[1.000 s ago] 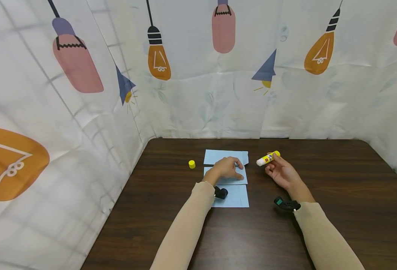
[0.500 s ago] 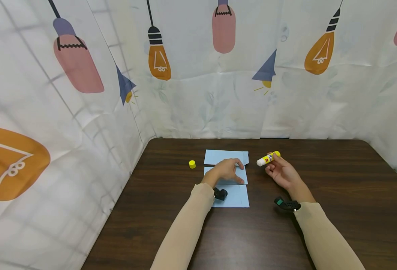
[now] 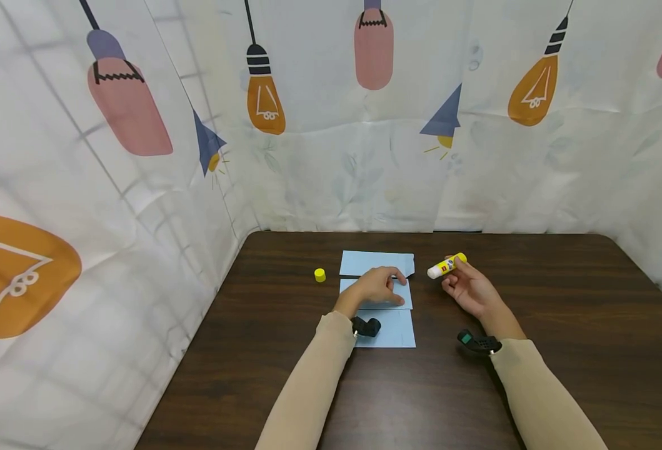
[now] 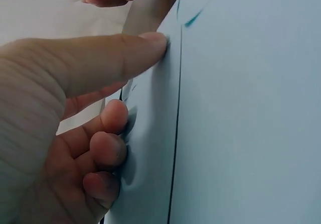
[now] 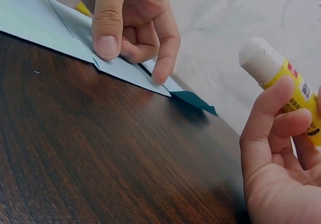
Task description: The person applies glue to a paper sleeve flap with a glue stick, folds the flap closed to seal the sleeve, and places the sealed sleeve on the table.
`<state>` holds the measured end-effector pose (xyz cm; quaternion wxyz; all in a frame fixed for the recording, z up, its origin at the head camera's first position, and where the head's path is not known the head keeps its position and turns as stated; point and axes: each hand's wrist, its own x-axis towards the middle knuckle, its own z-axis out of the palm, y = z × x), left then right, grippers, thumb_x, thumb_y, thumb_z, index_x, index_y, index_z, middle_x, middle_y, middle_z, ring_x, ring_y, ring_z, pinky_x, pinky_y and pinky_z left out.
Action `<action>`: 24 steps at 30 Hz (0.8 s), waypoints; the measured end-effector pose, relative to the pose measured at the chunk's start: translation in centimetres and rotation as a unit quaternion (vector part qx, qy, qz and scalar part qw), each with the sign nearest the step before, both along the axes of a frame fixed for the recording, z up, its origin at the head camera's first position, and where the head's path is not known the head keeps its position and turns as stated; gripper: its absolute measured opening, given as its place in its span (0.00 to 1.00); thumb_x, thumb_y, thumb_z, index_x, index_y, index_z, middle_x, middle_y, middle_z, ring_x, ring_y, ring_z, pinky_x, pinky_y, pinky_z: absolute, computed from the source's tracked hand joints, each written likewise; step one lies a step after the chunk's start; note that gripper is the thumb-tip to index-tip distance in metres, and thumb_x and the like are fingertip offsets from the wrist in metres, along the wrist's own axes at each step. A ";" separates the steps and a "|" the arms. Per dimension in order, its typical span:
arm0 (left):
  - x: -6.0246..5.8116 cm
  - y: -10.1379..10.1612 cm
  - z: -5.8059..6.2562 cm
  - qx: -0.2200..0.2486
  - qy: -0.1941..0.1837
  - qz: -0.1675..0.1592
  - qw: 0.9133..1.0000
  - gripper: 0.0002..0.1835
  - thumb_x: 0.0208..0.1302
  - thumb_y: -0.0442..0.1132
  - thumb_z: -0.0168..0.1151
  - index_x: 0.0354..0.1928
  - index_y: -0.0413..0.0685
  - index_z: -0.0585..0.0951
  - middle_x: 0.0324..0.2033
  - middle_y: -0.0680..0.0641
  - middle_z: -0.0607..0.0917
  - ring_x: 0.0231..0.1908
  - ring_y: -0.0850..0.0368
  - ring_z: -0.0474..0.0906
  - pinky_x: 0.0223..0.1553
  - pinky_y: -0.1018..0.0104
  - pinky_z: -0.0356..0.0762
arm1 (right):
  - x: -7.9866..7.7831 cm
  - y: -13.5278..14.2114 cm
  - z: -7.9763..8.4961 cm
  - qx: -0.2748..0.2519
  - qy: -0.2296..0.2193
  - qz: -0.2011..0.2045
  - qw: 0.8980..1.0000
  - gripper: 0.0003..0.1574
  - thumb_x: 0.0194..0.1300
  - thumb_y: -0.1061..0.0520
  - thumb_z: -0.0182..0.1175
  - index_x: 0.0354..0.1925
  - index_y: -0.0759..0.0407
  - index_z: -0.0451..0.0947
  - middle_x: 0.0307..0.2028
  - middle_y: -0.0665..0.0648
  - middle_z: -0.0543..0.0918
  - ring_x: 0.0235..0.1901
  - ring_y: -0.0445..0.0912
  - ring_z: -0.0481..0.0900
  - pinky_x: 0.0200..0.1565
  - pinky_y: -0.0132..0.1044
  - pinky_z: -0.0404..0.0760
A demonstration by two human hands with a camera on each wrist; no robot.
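Your left hand (image 3: pixel 377 286) rests its thumb and loosely bent fingertips on the creased light-blue paper (image 3: pixel 392 328) at frame centre, pinching nothing; spread that pressure evenly so the paper lies flat. Your right hand (image 3: pixel 473 289) grips the yellow-and-white glue stick (image 3: pixel 447 265), right of centre; best hold its uncapped white end clear of the dark wooden table (image 3: pixel 578 300).

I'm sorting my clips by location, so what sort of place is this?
Probably an indoor craft spot, screened off from any wider room. What shows it: the lamp-print backdrop around the wooden table, and the blue paper and glue stick in use there.
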<state>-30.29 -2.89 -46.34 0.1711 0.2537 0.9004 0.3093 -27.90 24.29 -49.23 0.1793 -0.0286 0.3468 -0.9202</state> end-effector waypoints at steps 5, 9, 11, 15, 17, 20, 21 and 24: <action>0.3 0.0 -0.1 0.001 0.014 0.008 1.000 0.18 0.61 0.43 0.75 0.51 0.55 0.82 0.23 0.55 0.75 0.24 0.63 0.68 0.31 0.71 0.67 | 0.0 0.0 0.0 0.002 -0.007 0.003 1.000 0.17 0.83 0.52 0.44 0.51 0.56 0.79 0.43 0.51 0.78 0.29 0.41 0.69 0.41 0.32 0.80; 0.3 0.2 -0.1 -0.005 0.036 0.014 0.999 0.16 0.62 0.44 0.75 0.50 0.55 0.83 0.22 0.56 0.75 0.22 0.64 0.68 0.30 0.72 0.68 | 0.0 0.0 0.1 0.005 -0.003 0.005 1.000 0.17 0.83 0.52 0.45 0.52 0.55 0.78 0.44 0.51 0.78 0.29 0.41 0.68 0.41 0.32 0.80; 0.3 0.2 -0.2 -0.005 0.043 0.014 0.999 0.16 0.62 0.44 0.74 0.50 0.54 0.84 0.21 0.56 0.75 0.22 0.64 0.68 0.30 0.72 0.67 | 0.0 -0.1 0.1 0.008 -0.003 0.003 1.000 0.16 0.82 0.52 0.45 0.52 0.55 0.78 0.44 0.51 0.78 0.29 0.41 0.68 0.41 0.32 0.80; 0.3 0.1 -0.3 -0.003 0.043 0.010 0.999 0.15 0.63 0.44 0.74 0.50 0.54 0.84 0.20 0.56 0.75 0.22 0.65 0.67 0.31 0.72 0.67 | 0.0 -0.1 0.1 0.011 -0.004 0.001 1.000 0.16 0.82 0.52 0.45 0.52 0.55 0.78 0.44 0.51 0.78 0.29 0.41 0.69 0.41 0.32 0.80; 0.3 0.0 -0.4 -0.001 0.041 0.007 0.999 0.15 0.63 0.43 0.73 0.50 0.55 0.84 0.21 0.57 0.75 0.22 0.65 0.67 0.32 0.72 0.68 | 0.0 -0.1 0.1 0.012 -0.005 0.001 1.000 0.16 0.82 0.52 0.45 0.52 0.55 0.78 0.44 0.51 0.78 0.29 0.40 0.69 0.41 0.32 0.80; 0.3 -0.2 -0.5 0.001 0.034 0.003 0.999 0.14 0.64 0.43 0.72 0.51 0.55 0.84 0.23 0.56 0.76 0.23 0.64 0.68 0.33 0.72 0.69 | 0.0 -0.1 0.2 0.010 -0.006 0.002 1.000 0.16 0.82 0.52 0.46 0.52 0.55 0.78 0.44 0.51 0.78 0.29 0.41 0.69 0.41 0.32 0.81; 0.3 -0.2 -0.5 0.002 0.032 0.001 0.999 0.14 0.64 0.43 0.72 0.51 0.55 0.84 0.23 0.56 0.76 0.24 0.64 0.69 0.33 0.72 0.69 | 0.0 -0.1 0.1 0.011 -0.006 0.001 1.000 0.16 0.82 0.52 0.46 0.52 0.55 0.78 0.44 0.51 0.78 0.29 0.40 0.70 0.41 0.32 0.81; 0.3 -0.4 -0.5 0.006 0.027 -0.005 1.000 0.14 0.65 0.42 0.72 0.52 0.55 0.84 0.24 0.56 0.77 0.24 0.64 0.69 0.33 0.72 0.69 | 0.0 -0.2 0.1 0.006 -0.006 0.001 1.000 0.16 0.82 0.52 0.45 0.51 0.55 0.79 0.43 0.51 0.78 0.29 0.41 0.69 0.41 0.32 0.80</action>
